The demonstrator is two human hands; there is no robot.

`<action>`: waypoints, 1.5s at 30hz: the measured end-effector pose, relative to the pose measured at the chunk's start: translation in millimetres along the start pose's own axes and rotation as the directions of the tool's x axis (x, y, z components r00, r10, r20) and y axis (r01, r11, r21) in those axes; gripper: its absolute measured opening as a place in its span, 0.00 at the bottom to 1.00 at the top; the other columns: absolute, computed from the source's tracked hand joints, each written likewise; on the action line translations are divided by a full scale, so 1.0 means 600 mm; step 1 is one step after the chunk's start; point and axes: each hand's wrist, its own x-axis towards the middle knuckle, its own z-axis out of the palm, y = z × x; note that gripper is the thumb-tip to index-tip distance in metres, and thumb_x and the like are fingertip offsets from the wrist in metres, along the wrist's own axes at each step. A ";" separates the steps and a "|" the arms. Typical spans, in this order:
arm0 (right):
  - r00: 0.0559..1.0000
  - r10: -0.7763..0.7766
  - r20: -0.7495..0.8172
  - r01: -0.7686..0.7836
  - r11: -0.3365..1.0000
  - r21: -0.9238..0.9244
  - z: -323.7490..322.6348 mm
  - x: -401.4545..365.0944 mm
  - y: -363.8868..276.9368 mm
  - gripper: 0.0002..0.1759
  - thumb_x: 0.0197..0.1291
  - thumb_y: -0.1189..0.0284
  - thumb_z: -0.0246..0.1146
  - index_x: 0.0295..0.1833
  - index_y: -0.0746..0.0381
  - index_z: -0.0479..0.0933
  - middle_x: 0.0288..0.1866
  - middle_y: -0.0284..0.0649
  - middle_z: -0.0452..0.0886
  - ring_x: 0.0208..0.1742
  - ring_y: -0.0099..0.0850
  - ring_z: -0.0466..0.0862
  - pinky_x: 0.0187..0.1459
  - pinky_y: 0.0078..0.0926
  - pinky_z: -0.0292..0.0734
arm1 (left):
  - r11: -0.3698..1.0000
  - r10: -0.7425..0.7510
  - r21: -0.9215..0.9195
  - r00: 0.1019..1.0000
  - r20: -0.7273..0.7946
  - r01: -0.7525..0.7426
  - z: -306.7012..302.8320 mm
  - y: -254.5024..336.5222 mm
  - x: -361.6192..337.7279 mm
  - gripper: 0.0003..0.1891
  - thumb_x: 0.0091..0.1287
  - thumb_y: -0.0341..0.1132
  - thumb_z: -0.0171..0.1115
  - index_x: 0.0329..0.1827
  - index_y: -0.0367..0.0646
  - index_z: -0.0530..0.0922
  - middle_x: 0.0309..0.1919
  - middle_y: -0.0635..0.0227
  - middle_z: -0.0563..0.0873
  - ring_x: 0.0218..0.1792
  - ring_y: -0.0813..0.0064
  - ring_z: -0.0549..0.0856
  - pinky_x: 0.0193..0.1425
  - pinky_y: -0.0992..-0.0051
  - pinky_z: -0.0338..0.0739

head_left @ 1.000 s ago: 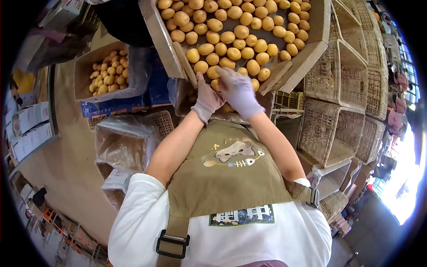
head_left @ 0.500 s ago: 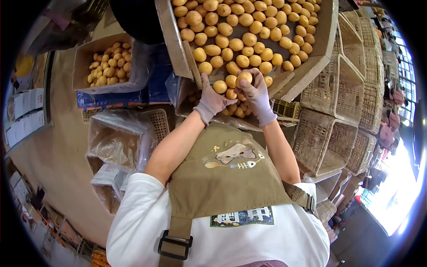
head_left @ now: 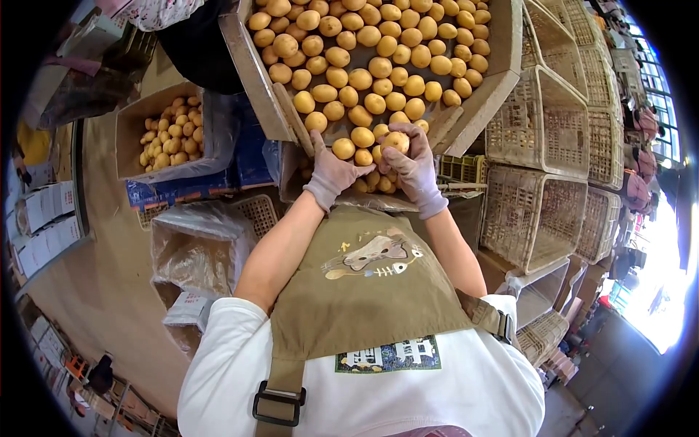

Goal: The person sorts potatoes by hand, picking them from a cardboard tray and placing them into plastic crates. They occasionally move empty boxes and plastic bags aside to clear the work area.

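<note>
My right hand [head_left: 419, 171], in a pale work glove, grips a potato [head_left: 395, 142] between thumb and fingers at the mouth of a sorting tray [head_left: 255, 95]. My left hand [head_left: 331, 175], also gloved, has its index finger and thumb stretched apart. It frames a potato [head_left: 343, 148] at the tray's lower opening, the index fingertip close to the wooden side strip [head_left: 293, 120]. Many yellow-brown potatoes [head_left: 359, 79] lie spread over the tray. Below the opening, more potatoes fill a box [head_left: 291, 186], partly hidden by my hands.
A plastic-lined carton of potatoes [head_left: 172, 135] stands at the left. Below it sits a lined carton [head_left: 200, 247]. Stacked plastic crates [head_left: 535, 207] rise close on the right. Dark clothing and patterned fabric [head_left: 160, 11] of another person show at the upper left.
The view has shifted, so the tray appears farther left. My right hand still holds a potato, now slightly lower in view. Patterned fabric has come into sight at the upper left.
</note>
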 end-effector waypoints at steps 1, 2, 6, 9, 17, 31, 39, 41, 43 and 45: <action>1.000 0.016 -0.013 -0.016 1.000 -0.006 -0.002 -0.002 -0.004 0.25 0.62 0.76 0.72 0.63 0.63 0.72 0.45 0.35 0.81 0.38 0.22 0.81 0.41 0.21 0.81 | 1.000 -0.002 -0.010 1.000 -0.010 0.002 0.001 -0.001 -0.001 0.51 0.66 0.79 0.37 0.83 0.52 0.53 0.81 0.62 0.59 0.80 0.51 0.57 0.74 0.28 0.50; 0.999 0.033 -0.025 -0.033 0.999 -0.013 -0.003 -0.006 -0.007 0.25 0.62 0.76 0.72 0.63 0.62 0.72 0.46 0.35 0.81 0.40 0.22 0.81 0.42 0.21 0.80 | 1.000 0.014 0.010 1.000 0.006 -0.014 0.003 -0.001 0.000 0.51 0.66 0.79 0.38 0.83 0.52 0.53 0.81 0.63 0.59 0.80 0.51 0.57 0.74 0.28 0.50; 0.863 -0.505 -0.001 0.344 0.590 -0.731 -0.057 -0.079 -0.026 0.27 0.58 0.79 0.72 0.64 0.64 0.76 0.59 0.43 0.80 0.55 0.33 0.82 0.57 0.30 0.79 | 0.994 0.058 0.098 0.998 -0.008 -0.057 0.001 -0.005 -0.002 0.51 0.65 0.79 0.40 0.83 0.52 0.53 0.82 0.64 0.58 0.81 0.51 0.56 0.75 0.28 0.49; 0.847 -0.512 -0.145 0.055 0.355 -0.933 -0.195 -0.151 -0.023 0.25 0.55 0.77 0.72 0.61 0.61 0.79 0.55 0.49 0.84 0.54 0.44 0.84 0.56 0.36 0.80 | 0.997 0.034 0.074 0.994 -0.104 -0.026 0.021 0.000 -0.007 0.51 0.65 0.79 0.41 0.83 0.52 0.51 0.82 0.64 0.57 0.81 0.50 0.56 0.75 0.29 0.48; 0.818 -0.543 0.190 0.232 0.010 -0.973 -0.076 -0.085 -0.057 0.20 0.60 0.73 0.67 0.59 0.58 0.82 0.54 0.45 0.85 0.57 0.45 0.82 0.61 0.44 0.74 | 0.997 0.027 0.073 0.999 -0.026 -0.025 0.031 -0.006 -0.006 0.52 0.65 0.80 0.38 0.84 0.52 0.50 0.83 0.64 0.53 0.81 0.47 0.53 0.78 0.31 0.45; 0.988 -0.060 -0.145 -0.157 -0.315 -0.936 -0.015 0.279 -0.076 0.39 0.62 0.56 0.64 0.75 0.56 0.61 0.67 0.52 0.78 0.62 0.49 0.82 0.58 0.48 0.78 | 0.993 0.088 -0.026 0.890 -0.446 -0.111 0.032 -0.025 0.005 0.59 0.60 0.82 0.46 0.85 0.54 0.41 0.84 0.64 0.48 0.83 0.58 0.47 0.75 0.25 0.47; 0.668 -0.669 0.326 0.270 -0.190 -0.944 -0.140 0.050 -0.138 0.25 0.49 0.70 0.76 0.56 0.58 0.83 0.52 0.44 0.85 0.51 0.39 0.85 0.52 0.38 0.82 | 0.991 0.132 0.048 0.964 -0.229 -0.125 0.041 -0.020 -0.003 0.50 0.64 0.80 0.39 0.84 0.61 0.51 0.83 0.72 0.55 0.83 0.53 0.52 0.74 0.24 0.44; 0.556 -0.812 -0.177 -0.169 0.098 -0.981 -0.211 -0.028 -0.198 0.19 0.49 0.72 0.77 0.48 0.64 0.84 0.39 0.40 0.87 0.43 0.35 0.87 0.46 0.35 0.84 | 0.991 0.119 0.065 0.987 -0.107 -0.113 0.038 -0.018 0.001 0.49 0.65 0.79 0.37 0.84 0.62 0.51 0.83 0.73 0.55 0.83 0.52 0.52 0.74 0.24 0.42; 0.271 -0.925 -0.265 -0.559 0.072 -0.826 -0.356 -0.100 -0.227 0.23 0.59 0.72 0.72 0.59 0.69 0.78 0.46 0.47 0.84 0.45 0.33 0.83 0.49 0.32 0.84 | 0.994 0.100 0.055 0.994 -0.040 -0.097 0.032 -0.022 0.005 0.48 0.65 0.78 0.36 0.84 0.60 0.51 0.84 0.72 0.54 0.83 0.51 0.52 0.74 0.24 0.42; 0.335 -0.877 -0.346 -0.303 0.247 -0.920 -0.275 -0.097 -0.222 0.25 0.59 0.72 0.71 0.61 0.68 0.77 0.50 0.49 0.83 0.49 0.36 0.82 0.54 0.35 0.83 | 0.996 0.081 0.053 0.993 -0.080 -0.077 0.033 -0.022 0.010 0.51 0.63 0.80 0.36 0.84 0.59 0.51 0.84 0.70 0.53 0.83 0.50 0.51 0.74 0.23 0.42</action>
